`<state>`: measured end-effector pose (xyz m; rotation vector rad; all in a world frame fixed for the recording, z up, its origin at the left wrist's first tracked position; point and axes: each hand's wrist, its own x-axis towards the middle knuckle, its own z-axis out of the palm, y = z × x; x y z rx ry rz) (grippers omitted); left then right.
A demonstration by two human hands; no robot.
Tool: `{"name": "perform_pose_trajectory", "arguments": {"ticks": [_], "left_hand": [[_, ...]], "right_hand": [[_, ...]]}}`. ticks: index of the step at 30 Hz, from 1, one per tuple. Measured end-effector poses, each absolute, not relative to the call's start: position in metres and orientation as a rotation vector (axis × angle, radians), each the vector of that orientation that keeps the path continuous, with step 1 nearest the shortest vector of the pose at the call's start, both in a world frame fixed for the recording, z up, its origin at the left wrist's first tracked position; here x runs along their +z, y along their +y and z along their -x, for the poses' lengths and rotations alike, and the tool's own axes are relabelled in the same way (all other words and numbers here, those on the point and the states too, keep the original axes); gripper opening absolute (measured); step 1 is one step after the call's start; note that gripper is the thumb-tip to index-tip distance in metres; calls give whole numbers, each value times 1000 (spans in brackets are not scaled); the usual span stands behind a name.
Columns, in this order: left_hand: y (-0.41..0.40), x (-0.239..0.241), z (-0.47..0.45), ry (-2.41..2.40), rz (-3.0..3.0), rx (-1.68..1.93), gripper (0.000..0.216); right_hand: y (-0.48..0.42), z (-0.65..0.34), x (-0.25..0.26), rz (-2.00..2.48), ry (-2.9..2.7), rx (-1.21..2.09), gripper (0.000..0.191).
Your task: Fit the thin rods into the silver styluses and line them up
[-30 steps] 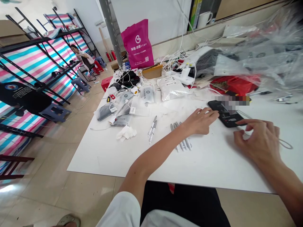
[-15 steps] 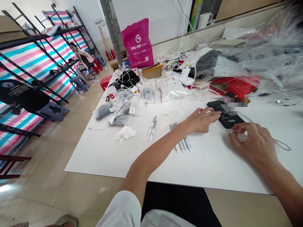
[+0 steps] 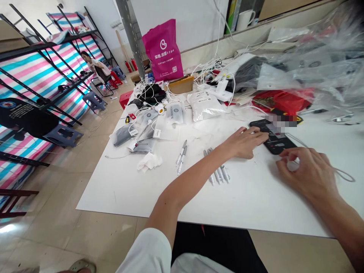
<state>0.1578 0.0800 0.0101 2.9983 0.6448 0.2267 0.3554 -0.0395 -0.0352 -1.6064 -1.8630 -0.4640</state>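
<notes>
A black phone (image 3: 270,137) lies on the white table (image 3: 256,197), its screen lit and partly blurred out. Fingers of my left hand (image 3: 246,143) reach out over the phone's left edge, one fingertip at its screen. My right hand (image 3: 311,170) is at the phone's near end, thumb and index finger pinched into a ring. A thin white cable (image 3: 345,175) runs behind that hand and seems to pass between the pinching fingers; its end is hidden. Under my left forearm lie several silver-white pens (image 3: 218,174), with two more pens (image 3: 181,157) further left.
Packaged pouches (image 3: 148,131), cables and a crumpled tissue (image 3: 149,162) lie on the left. A magenta bag (image 3: 162,51) stands at the back. Clear plastic wrapping (image 3: 309,64) and a red bag (image 3: 295,100) crowd the back right. A seated person (image 3: 99,66) is far off left.
The view has shifted slightly. My left fingertips have moved a little further over the phone's screen. My right hand keeps its pinch at the near end.
</notes>
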Motion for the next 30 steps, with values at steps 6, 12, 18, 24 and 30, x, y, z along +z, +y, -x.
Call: {"name": "perform_pose_trajectory", "arguments": {"ticks": [6, 12, 18, 24, 30], "left_hand": [[73, 18, -143, 708, -2945, 280, 53], [58, 39, -99, 933, -2772, 373, 30], [25, 46, -54, 1216, -2617, 387, 21], [-25, 41, -15, 1630, -2260, 234, 18], [-42, 37, -19, 1717, -2069, 222, 24]], "right_hand": [[-40, -354, -35, 1611, -1844, -444, 17], [-40, -353, -34, 1644, -1856, -384, 16], [-40, -354, -35, 1625, -1864, -408, 15], [-40, -355, -36, 1647, -1866, -339, 13], [-39, -356, -37, 1639, -1859, -328, 14]]}}
